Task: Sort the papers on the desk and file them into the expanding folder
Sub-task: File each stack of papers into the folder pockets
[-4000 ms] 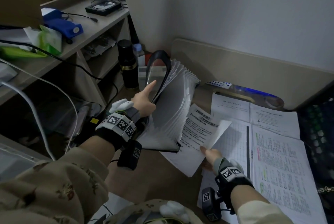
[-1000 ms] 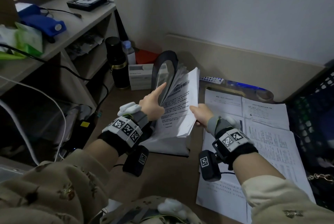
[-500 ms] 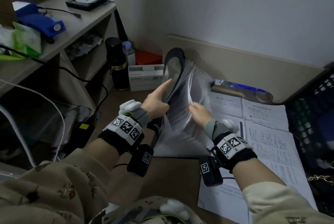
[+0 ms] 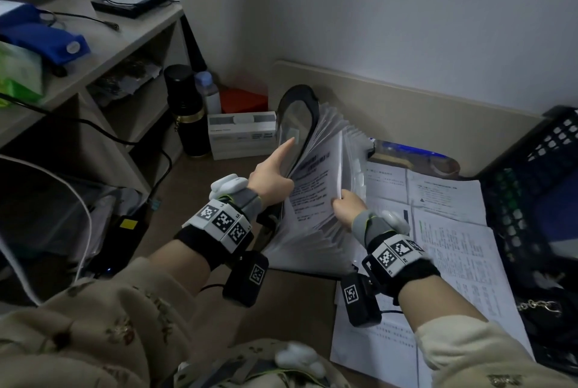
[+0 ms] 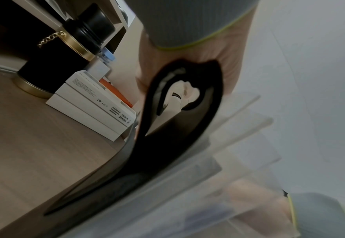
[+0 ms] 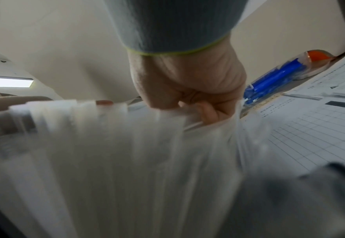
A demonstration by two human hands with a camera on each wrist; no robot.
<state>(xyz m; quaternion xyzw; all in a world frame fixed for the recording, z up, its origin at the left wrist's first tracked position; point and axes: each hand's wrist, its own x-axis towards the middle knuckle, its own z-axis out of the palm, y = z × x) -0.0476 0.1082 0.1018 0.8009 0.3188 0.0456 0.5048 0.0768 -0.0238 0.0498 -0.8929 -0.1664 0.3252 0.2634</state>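
Observation:
The expanding folder [image 4: 312, 240] stands fanned out on the desk. My left hand [image 4: 272, 174] grips its black-edged clear front cover [image 4: 295, 118], index finger straight along it; the left wrist view shows that cover [image 5: 167, 145] curving up into the hand. A printed sheet [image 4: 316, 187] sits in a front pocket. My right hand [image 4: 345, 204] pinches the edge of the translucent dividers just behind that sheet, and its fingers curl on the dividers [image 6: 106, 153] in the right wrist view. Loose printed papers [image 4: 453, 231] lie flat to the right.
A black flask [image 4: 187, 112] and a white box [image 4: 240, 134] stand behind the folder on the left. A blue pen case [image 4: 413, 153] lies by the back board. A black mesh basket [image 4: 538, 200] borders the papers on the right. A shelf unit [image 4: 103, 52] with cables stands on the left.
The sheet that my right hand held beside the folder went into a front pocket. The right hand let it go and now grips the divider edges.

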